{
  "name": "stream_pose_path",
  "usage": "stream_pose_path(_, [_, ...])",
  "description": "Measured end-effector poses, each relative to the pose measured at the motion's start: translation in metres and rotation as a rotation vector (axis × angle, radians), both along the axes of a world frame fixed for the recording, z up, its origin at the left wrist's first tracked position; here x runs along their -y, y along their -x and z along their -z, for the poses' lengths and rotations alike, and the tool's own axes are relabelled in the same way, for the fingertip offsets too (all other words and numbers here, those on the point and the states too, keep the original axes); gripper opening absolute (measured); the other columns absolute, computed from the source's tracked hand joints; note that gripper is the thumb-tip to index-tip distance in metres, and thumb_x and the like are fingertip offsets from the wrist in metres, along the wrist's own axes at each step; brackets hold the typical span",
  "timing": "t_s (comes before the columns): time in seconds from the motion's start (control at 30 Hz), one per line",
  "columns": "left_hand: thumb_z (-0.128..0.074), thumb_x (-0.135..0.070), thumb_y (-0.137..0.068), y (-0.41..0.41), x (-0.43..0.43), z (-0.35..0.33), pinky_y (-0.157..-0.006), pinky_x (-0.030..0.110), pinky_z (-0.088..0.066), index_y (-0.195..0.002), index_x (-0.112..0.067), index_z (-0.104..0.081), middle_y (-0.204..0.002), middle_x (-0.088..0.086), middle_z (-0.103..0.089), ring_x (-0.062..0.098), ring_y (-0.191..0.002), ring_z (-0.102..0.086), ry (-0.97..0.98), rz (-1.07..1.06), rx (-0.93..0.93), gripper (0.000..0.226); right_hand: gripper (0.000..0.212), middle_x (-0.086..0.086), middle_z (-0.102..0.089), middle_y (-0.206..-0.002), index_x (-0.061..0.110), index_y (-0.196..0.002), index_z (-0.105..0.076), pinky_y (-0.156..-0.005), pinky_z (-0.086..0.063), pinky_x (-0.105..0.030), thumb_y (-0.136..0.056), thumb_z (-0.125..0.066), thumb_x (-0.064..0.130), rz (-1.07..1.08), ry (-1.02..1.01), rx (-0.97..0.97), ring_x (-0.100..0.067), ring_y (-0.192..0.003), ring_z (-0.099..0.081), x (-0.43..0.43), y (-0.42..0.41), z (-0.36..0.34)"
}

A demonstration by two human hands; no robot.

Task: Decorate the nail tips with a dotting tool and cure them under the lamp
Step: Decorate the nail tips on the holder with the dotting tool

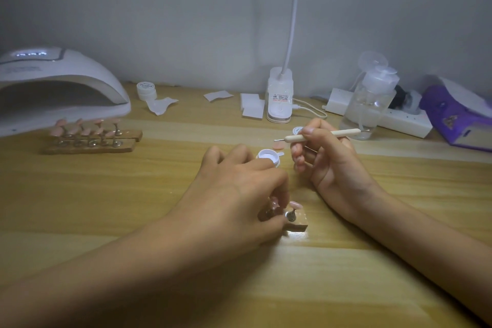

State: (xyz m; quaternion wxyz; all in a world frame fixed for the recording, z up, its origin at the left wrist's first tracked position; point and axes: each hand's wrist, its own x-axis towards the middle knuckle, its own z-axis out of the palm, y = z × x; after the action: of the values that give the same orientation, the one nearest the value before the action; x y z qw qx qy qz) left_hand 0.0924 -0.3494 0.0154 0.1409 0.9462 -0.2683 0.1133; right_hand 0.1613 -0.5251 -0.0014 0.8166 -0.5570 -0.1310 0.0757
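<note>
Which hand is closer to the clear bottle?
Right. The right hand is just left and in front of the bottle, holding the tool. The left hand is farther off, nearer the camera, holding a small stand.

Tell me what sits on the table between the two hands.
Head view: an open white jar sits between the left hand, gripping a small nail stand, and the right hand, holding the dotting tool.

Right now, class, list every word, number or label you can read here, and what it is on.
No text reads clearly.
Closed white jar: script word, blurred.
Curing lamp: lit display, digits unreadable.
Desk lamp base: red and black label, too small.
</note>
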Motion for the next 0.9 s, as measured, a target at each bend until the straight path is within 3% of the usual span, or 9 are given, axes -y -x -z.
stream_pose_path(0.13, [-0.044,-0.055,-0.081,0.000,0.009,-0.002,-0.080,0.033,-0.022,-0.089,-0.034,-0.057,-0.090,-0.019,-0.061,0.009,-0.095,-0.044,-0.042,0.003,0.089,0.026,0.015,-0.002,-0.060,-0.062,0.019,-0.070,-0.050,-0.051,-0.045,-0.017,-0.083,-0.058,0.020,0.019,-0.004,-0.011,-0.008,-0.055,-0.053,-0.001,0.000,0.000])
stream_pose_path(0.27, [-0.059,-0.043,-0.076,0.000,0.011,-0.003,-0.076,0.035,-0.033,-0.081,-0.032,-0.061,-0.080,-0.018,-0.063,0.014,-0.085,-0.055,-0.023,0.049,0.132,0.013,0.013,-0.001,-0.060,-0.062,0.017,-0.073,-0.049,-0.051,-0.045,-0.017,-0.082,-0.058,0.021,0.020,0.005,-0.017,-0.008,-0.056,-0.053,-0.001,0.000,0.000])
stream_pose_path(0.37, [-0.067,-0.034,-0.075,0.001,0.012,-0.002,-0.072,0.033,-0.032,-0.078,-0.031,-0.061,-0.078,-0.018,-0.062,0.013,-0.083,-0.059,0.002,0.101,0.128,0.008,0.013,-0.002,-0.060,-0.062,0.017,-0.071,-0.051,-0.050,-0.045,-0.017,-0.078,-0.060,0.023,0.018,0.003,-0.017,-0.008,-0.056,-0.054,-0.001,0.001,0.000])
stream_pose_path(0.47, [-0.053,-0.031,-0.084,0.004,0.014,-0.002,-0.073,0.034,-0.038,-0.075,-0.028,-0.061,-0.075,-0.014,-0.062,0.014,-0.079,-0.061,-0.076,0.133,0.247,0.012,0.016,-0.002,-0.059,-0.062,0.021,-0.065,-0.054,-0.050,-0.045,-0.017,-0.080,-0.059,0.022,0.019,-0.004,-0.020,-0.009,-0.056,-0.053,-0.001,0.001,-0.001])
stream_pose_path(0.53, [-0.051,-0.032,-0.087,0.005,0.014,-0.005,-0.075,0.035,-0.034,-0.076,-0.028,-0.062,-0.076,-0.013,-0.063,0.015,-0.078,-0.061,-0.072,0.147,0.307,0.017,0.019,-0.002,-0.059,-0.062,0.021,-0.064,-0.054,-0.051,-0.045,-0.017,-0.082,-0.058,0.021,0.019,-0.013,-0.024,-0.009,-0.056,-0.053,-0.001,0.002,-0.001])
stream_pose_path(0.67, [-0.067,-0.032,-0.084,-0.003,-0.001,-0.025,-0.080,0.032,-0.034,-0.085,-0.030,-0.067,-0.088,-0.021,-0.069,0.001,-0.084,-0.061,0.308,0.163,0.176,0.002,0.018,-0.001,-0.059,-0.063,0.019,-0.071,-0.050,-0.053,-0.047,-0.018,-0.087,-0.055,0.016,0.032,-0.039,-0.044,-0.009,-0.056,-0.052,0.001,0.001,-0.002])
stream_pose_path(0.73, [-0.072,-0.028,-0.085,-0.015,-0.011,-0.034,-0.079,0.021,-0.043,-0.088,-0.025,-0.069,-0.088,-0.015,-0.071,0.005,-0.083,-0.064,0.524,0.171,0.072,0.005,0.019,-0.001,-0.059,-0.063,0.019,-0.074,-0.049,-0.052,-0.047,-0.017,-0.092,-0.052,0.014,0.051,-0.043,-0.065,-0.008,-0.056,-0.052,0.002,0.000,-0.001])
stream_pose_path(0.8, [-0.075,-0.022,-0.086,-0.029,-0.022,-0.034,-0.070,0.008,-0.043,-0.086,-0.019,-0.068,-0.089,-0.008,-0.074,0.003,-0.079,-0.064,0.694,0.136,-0.011,0.007,0.016,-0.002,-0.059,-0.064,0.018,-0.076,-0.051,-0.050,-0.047,-0.017,-0.091,-0.054,0.015,0.070,-0.050,-0.064,-0.009,-0.055,-0.052,0.002,-0.001,0.000])
stream_pose_path(0.9, [-0.073,-0.025,-0.081,-0.046,-0.035,-0.017,-0.071,0.014,-0.046,-0.087,-0.014,-0.067,-0.093,-0.002,-0.076,0.004,-0.078,-0.063,0.897,0.065,-0.293,0.015,0.021,-0.004,-0.062,-0.065,0.020,-0.071,-0.054,-0.051,-0.047,-0.019,-0.090,-0.061,0.015,0.092,0.004,0.071,-0.012,-0.057,-0.056,0.002,-0.001,0.001])
